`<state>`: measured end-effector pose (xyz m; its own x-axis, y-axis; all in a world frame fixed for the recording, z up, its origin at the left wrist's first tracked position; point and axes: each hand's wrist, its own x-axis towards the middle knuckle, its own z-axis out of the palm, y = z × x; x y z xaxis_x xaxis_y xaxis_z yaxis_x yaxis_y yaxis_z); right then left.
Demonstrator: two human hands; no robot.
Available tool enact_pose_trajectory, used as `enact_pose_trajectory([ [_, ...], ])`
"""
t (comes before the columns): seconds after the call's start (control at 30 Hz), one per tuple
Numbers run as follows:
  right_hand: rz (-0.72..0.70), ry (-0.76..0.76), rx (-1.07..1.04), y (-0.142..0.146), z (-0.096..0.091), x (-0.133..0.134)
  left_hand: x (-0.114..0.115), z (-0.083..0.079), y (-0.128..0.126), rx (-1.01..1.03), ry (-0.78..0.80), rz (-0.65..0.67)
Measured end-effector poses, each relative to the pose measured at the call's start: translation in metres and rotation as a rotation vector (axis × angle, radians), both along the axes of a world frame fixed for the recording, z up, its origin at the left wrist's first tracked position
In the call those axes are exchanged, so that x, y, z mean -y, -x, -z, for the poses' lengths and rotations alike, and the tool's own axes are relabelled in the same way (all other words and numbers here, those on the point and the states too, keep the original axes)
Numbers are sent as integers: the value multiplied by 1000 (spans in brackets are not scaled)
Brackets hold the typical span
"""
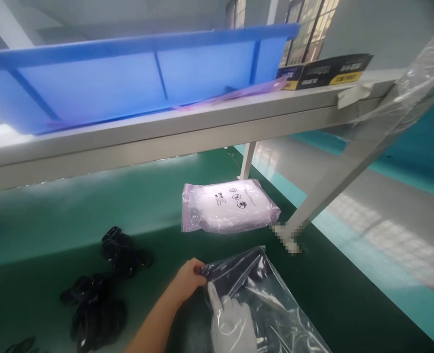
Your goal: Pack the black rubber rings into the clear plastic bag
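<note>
My bare left hand [188, 280] is closed, pinching the upper left corner of a clear plastic bag [275, 314] with dark items inside, which lies on the green table [55, 215]. My right hand [232, 321], in a white glove, rests at the bag's left edge. Its index finger points up along the plastic and the other fingers look curled on the bag. Whether it is inside the bag or on top I cannot tell. A pile of black bands [99, 294] lies to the left of my left arm.
A pink sealed pouch [227, 206] with printed symbols lies farther back on the table. A grey shelf [165, 132] overhead carries a blue plastic crate [128, 73] and dark printed boxes [327, 71]. A white slanted post [334, 181] stands at the table's right edge.
</note>
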<state>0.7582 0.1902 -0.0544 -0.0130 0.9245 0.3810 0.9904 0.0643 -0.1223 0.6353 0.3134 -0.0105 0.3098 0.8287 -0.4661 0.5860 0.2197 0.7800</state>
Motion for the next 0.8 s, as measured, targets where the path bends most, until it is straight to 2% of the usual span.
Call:
enact_pose_trajectory([
  [0.17,16,122,130,-4,5,-5,0,1,0,5,-7,-19],
  [0.33,-33,71,28,-9,9,0,-4,-1,1,46,2,13],
  [0.6,-47,50,-12,-10,4,7,-9,7,0,115,43,33],
  [0.8,-46,43,-18,-10,1,6,-11,5,-3,131,85,-29],
])
